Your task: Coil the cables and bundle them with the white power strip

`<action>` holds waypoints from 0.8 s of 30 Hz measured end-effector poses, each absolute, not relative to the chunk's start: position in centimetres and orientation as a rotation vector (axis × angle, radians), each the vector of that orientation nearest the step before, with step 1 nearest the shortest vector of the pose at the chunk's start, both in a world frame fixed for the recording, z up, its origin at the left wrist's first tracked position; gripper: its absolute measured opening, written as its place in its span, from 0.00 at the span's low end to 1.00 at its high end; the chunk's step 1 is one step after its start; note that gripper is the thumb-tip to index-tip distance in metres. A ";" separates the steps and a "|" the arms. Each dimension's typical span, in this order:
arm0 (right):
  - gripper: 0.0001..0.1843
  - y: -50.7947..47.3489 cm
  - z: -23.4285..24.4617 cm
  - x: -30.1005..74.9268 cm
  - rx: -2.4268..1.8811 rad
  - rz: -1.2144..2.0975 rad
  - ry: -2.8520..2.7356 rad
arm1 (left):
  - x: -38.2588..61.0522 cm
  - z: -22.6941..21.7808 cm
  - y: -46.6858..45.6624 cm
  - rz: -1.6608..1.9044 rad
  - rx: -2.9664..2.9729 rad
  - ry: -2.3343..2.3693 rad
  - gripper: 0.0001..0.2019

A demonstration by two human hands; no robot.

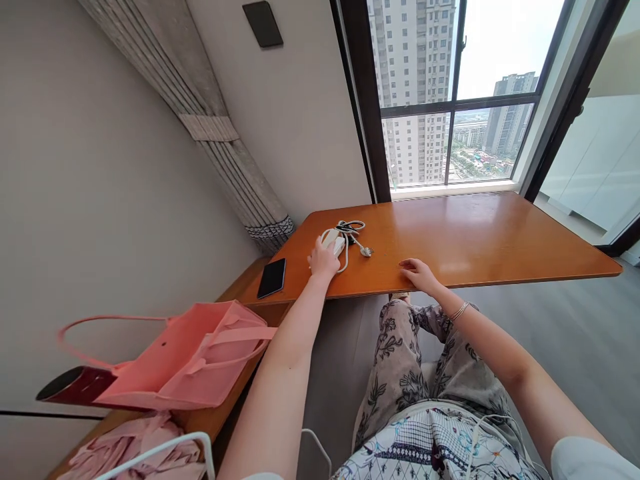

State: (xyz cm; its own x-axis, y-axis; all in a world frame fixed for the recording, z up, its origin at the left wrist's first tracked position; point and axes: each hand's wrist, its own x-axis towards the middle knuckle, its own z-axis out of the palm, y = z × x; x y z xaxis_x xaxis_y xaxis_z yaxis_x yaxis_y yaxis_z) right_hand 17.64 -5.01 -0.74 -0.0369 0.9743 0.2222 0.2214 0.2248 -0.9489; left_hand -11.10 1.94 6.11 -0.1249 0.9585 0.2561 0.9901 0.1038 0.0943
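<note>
My left hand (323,259) rests on a white charger block with a coiled white cable (341,238) on the orange wooden table (475,233); the fingers curl over the block. A small bunch of keys or a plug (364,249) lies just right of the cable. My right hand (419,273) lies flat near the table's front edge, fingers apart, holding nothing. A thin bracelet sits on that wrist.
A black phone (272,277) lies at the table's left corner. A pink tote bag (190,357) sits on a low wooden ledge at the left, pink cloth (135,450) below it. A large window (450,100) stands behind the table; a grey curtain (220,127) hangs left.
</note>
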 end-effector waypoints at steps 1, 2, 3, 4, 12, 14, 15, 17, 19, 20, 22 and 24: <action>0.09 -5.0 -0.7 17.6 -1.192 0.928 -1.500 | -12.3 6.0 2.4 -0.345 -1.936 -2.264 0.28; 0.09 -5.1 -0.7 17.5 -1.193 0.925 -1.520 | -13.5 5.9 2.8 -0.324 -1.887 -2.288 0.27; 0.09 -5.1 -0.8 17.4 -1.194 0.923 -1.540 | -14.7 5.8 3.1 -0.294 -1.853 -2.312 0.27; 0.09 -5.1 -0.8 17.2 -1.195 0.921 -1.561 | -15.8 5.7 3.3 -0.262 -1.833 -2.337 0.28; 0.09 -5.5 -0.5 17.0 -1.194 0.904 -1.689 | -20.2 5.1 4.5 -0.075 -1.977 -2.260 0.35; 0.10 -5.5 -0.3 17.4 -1.182 0.897 -1.713 | -20.4 5.0 4.7 -0.062 -1.994 -2.232 0.36; 0.10 -5.5 -0.2 17.7 -1.178 0.887 -1.722 | -20.4 5.0 4.7 -0.062 -1.983 -2.233 0.35; 0.11 -5.5 0.1 18.6 -1.181 0.857 -1.727 | -20.2 5.0 4.6 -0.090 -1.922 -2.269 0.34; 0.11 -5.4 0.5 20.0 -1.203 0.780 -1.740 | -19.5 5.1 4.3 -0.155 -1.855 -2.305 0.34; 0.11 -5.3 0.8 20.8 -1.226 0.706 -1.763 | -19.1 5.2 4.2 -0.204 -1.843 -2.302 0.34; 0.12 -5.1 1.3 22.7 -1.296 0.510 -1.830 | -18.0 5.5 3.9 -0.305 -1.858 -2.260 0.33; 0.13 -4.9 1.7 24.4 -1.389 0.327 -1.889 | -16.5 5.9 3.8 -0.421 -1.889 -2.198 0.30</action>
State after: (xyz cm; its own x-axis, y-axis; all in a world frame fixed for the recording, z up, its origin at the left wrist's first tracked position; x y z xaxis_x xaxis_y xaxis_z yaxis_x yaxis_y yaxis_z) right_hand 24.44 -4.94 1.68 -0.1244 0.8994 0.4190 0.7062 0.3769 -0.5994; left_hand -16.49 3.79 5.93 -0.1546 0.9270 0.3419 0.9877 0.1364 0.0768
